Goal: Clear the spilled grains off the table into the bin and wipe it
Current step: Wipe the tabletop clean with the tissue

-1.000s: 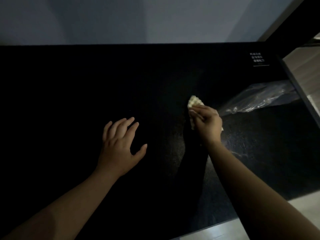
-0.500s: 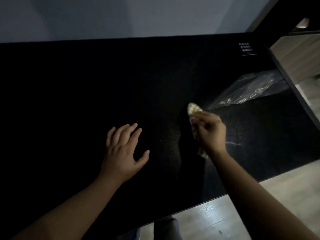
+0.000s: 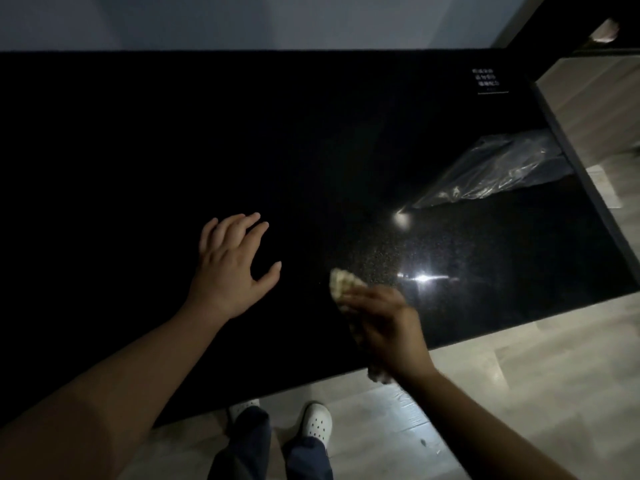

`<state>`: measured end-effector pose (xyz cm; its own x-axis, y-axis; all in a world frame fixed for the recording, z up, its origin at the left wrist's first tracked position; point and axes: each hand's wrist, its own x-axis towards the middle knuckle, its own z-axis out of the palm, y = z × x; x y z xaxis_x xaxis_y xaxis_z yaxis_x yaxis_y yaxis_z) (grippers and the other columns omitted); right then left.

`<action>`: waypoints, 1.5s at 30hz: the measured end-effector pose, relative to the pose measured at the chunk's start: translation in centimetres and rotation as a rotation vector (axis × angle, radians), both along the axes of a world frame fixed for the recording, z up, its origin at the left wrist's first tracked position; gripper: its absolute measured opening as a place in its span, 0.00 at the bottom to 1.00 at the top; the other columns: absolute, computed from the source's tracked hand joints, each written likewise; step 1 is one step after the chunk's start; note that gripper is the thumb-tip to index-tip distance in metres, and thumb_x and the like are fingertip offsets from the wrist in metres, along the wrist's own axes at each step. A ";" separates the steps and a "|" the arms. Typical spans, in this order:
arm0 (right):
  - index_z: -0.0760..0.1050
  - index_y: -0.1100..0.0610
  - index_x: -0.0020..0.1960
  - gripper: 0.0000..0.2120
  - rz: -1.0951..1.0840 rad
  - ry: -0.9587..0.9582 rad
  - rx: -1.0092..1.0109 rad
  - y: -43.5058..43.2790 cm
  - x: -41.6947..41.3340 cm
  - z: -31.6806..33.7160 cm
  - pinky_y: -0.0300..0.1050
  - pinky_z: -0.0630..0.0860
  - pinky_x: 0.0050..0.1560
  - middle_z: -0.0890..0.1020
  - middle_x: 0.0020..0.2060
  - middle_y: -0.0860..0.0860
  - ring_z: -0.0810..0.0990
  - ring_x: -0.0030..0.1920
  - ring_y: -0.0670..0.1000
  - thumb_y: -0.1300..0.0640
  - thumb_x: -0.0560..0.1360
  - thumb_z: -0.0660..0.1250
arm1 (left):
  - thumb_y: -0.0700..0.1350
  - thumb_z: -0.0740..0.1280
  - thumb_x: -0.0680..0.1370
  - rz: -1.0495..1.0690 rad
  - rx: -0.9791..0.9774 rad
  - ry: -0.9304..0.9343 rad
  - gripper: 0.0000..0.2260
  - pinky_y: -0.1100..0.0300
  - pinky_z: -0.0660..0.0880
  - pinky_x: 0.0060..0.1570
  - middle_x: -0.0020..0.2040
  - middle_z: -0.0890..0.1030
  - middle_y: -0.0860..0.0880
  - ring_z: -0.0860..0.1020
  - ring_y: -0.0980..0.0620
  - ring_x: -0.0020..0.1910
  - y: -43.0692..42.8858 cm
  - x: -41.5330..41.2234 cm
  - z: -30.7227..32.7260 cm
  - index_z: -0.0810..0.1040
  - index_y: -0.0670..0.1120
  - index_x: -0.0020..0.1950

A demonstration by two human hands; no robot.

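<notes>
Blurred, the right hand (image 3: 388, 327) has dragged the pale crumpled cloth (image 3: 341, 282) back to the near edge of the glossy black speckled table (image 3: 138, 150), fingers clamped over it. The left hand (image 3: 230, 271) stays flat, fingers spread. Beyond lies a crinkled clear plastic bag (image 3: 495, 171).

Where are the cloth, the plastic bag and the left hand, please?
cloth (image 3: 341, 284): head view, its pale far end.
plastic bag (image 3: 498, 171): head view, its crinkled middle.
left hand (image 3: 228, 271): head view, the back of it.
</notes>
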<state>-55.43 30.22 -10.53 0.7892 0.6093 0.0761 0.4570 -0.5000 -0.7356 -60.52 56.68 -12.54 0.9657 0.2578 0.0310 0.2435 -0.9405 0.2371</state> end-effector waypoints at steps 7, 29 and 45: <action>0.84 0.52 0.55 0.10 -0.278 -0.172 -0.073 0.4 4.3 -2.9 0.38 0.70 0.54 0.83 0.51 0.50 0.76 0.54 0.51 0.59 0.74 0.72 | 0.61 0.55 0.74 0.034 0.033 -0.015 0.30 0.43 0.57 0.71 0.70 0.70 0.44 0.66 0.43 0.69 -0.8 -0.3 -0.3 0.71 0.44 0.69; 0.84 0.50 0.51 0.08 -0.264 0.414 0.353 6.9 7.3 6.5 0.36 0.79 0.52 0.85 0.51 0.46 0.83 0.53 0.42 0.60 0.74 0.72 | 0.63 0.49 0.73 0.180 -0.276 0.006 0.33 0.47 0.72 0.57 0.61 0.74 0.44 0.72 0.43 0.60 0.8 -2.5 5.1 0.75 0.41 0.64; 0.84 0.55 0.51 0.06 -0.342 -0.032 0.232 25.7 25.6 1.4 0.40 0.79 0.49 0.85 0.45 0.52 0.83 0.45 0.48 0.57 0.75 0.72 | 0.59 0.54 0.74 0.087 -0.221 -0.087 0.27 0.46 0.69 0.61 0.61 0.74 0.47 0.71 0.44 0.62 17.9 10.6 1.8 0.75 0.43 0.64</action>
<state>-29.88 55.90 -9.16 0.9382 0.2762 0.2084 0.3179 -0.4500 -0.8345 -49.92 74.57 -10.78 0.9356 0.3500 0.0463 0.2914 -0.8395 0.4586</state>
